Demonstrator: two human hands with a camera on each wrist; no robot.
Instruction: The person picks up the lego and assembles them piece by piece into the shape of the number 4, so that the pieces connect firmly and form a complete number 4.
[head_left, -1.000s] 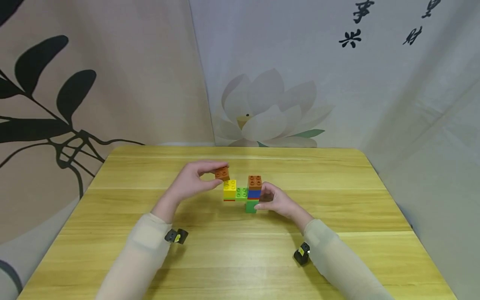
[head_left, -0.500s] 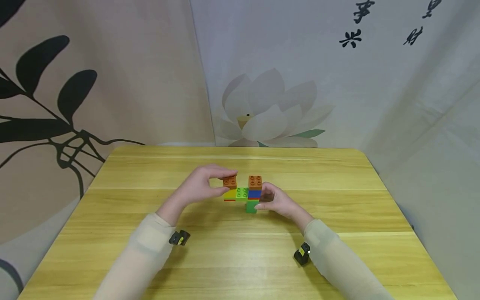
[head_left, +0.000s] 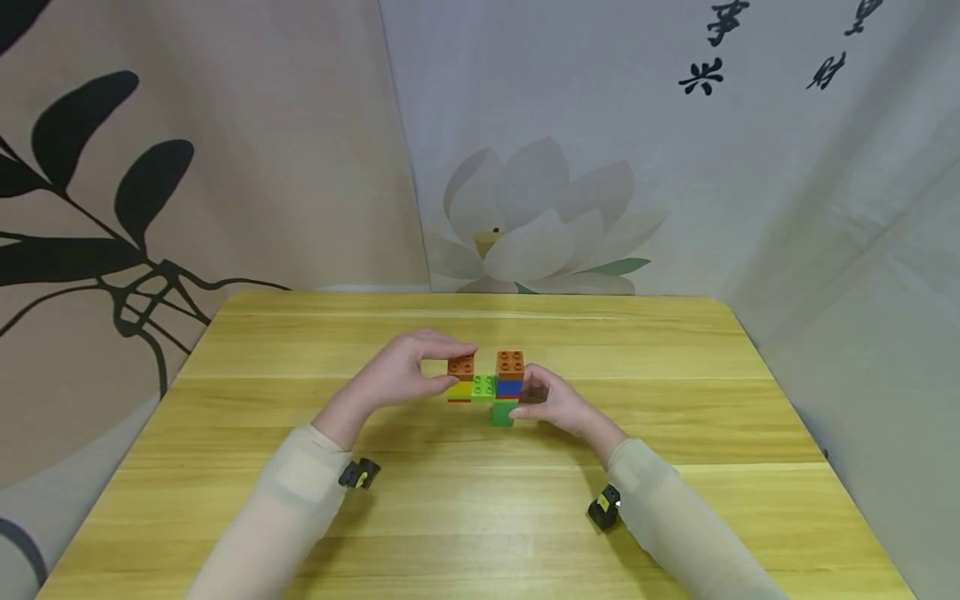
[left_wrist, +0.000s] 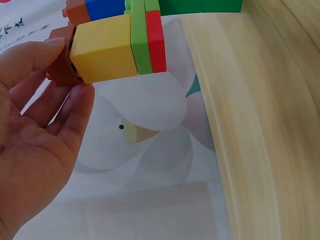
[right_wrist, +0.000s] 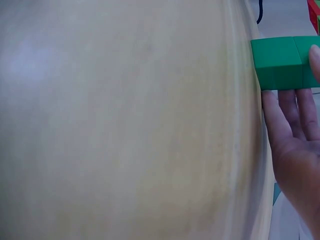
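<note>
My left hand (head_left: 397, 371) pinches an orange-brown toy building brick (head_left: 461, 367) between thumb and fingers. The brick sits over a yellow brick (left_wrist: 102, 50), with a thin dark gap between them in the left wrist view. Under the yellow are a light green layer (left_wrist: 140, 40) and a red one (left_wrist: 156, 42), which overhang to the left. A light green studded piece (head_left: 483, 386) links this side to a column topped by another orange-brown brick (head_left: 511, 367) above a blue brick (head_left: 509, 389). My right hand (head_left: 558, 404) grips the column's dark green base (right_wrist: 277, 62).
The build stands on a wooden table (head_left: 480, 517), towards its far side. A printed cloth backdrop (head_left: 555, 208) hangs behind the table. Each sleeved wrist carries a small black camera, one on the left (head_left: 359, 473) and one on the right (head_left: 604, 507).
My left hand has moved right and slightly down, bringing the orange-brown brick from up and left of the yellow brick onto its top. My right hand has stayed at the column.
</note>
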